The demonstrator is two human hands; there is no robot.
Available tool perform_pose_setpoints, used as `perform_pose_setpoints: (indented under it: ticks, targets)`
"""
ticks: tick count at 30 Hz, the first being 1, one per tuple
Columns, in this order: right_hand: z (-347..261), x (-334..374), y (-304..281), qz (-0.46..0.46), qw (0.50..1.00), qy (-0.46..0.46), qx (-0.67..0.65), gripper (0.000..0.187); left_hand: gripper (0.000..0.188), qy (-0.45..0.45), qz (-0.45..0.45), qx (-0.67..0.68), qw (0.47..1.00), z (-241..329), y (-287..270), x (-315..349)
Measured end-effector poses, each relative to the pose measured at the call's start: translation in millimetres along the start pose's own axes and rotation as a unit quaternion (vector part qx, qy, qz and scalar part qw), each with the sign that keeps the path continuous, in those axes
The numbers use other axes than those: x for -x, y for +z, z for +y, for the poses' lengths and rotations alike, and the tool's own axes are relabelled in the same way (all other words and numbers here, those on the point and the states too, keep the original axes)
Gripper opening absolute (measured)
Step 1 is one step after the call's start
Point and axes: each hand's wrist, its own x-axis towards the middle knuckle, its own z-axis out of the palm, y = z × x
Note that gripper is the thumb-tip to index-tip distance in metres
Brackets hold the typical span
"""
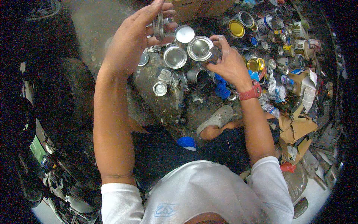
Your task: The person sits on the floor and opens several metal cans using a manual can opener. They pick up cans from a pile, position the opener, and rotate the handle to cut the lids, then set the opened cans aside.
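My left hand pinches a round metal lid between thumb and fingers; the lid stands nearly edge-on. In my right hand is a silver metal can, gripped round its side, its shiny round end facing up. Close to that can are a silver can and a can with a white top. Nearer to me, a dark open can lies on its side. Left of it a small silver tin rests on the ground beside crumpled whitish paper.
Many cans and tins, some with gold lids, crowd the ground on the right. Blue crumpled material lies below my right hand. A cardboard box stands at the far side, torn cardboard at the right. My foot wears a grey clog.
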Motion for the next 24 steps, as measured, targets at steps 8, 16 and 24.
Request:
perform_pose_setpoints:
  ticks: [8,16,24]
  targets:
    - [-3,0,-1,-0.009,1.0,0.017,0.009,0.077,0.067,0.031,-0.003,0.032,0.999,1,-2,1]
    - [-5,-1,-1,-0.001,1.0,0.011,0.004,0.078,0.067,0.041,0.05,-0.026,0.998,-3,-3,1]
    - [-6,0,-2,0.001,1.0,0.016,0.001,0.078,0.061,0.069,0.095,-0.082,0.99,0,6,6]
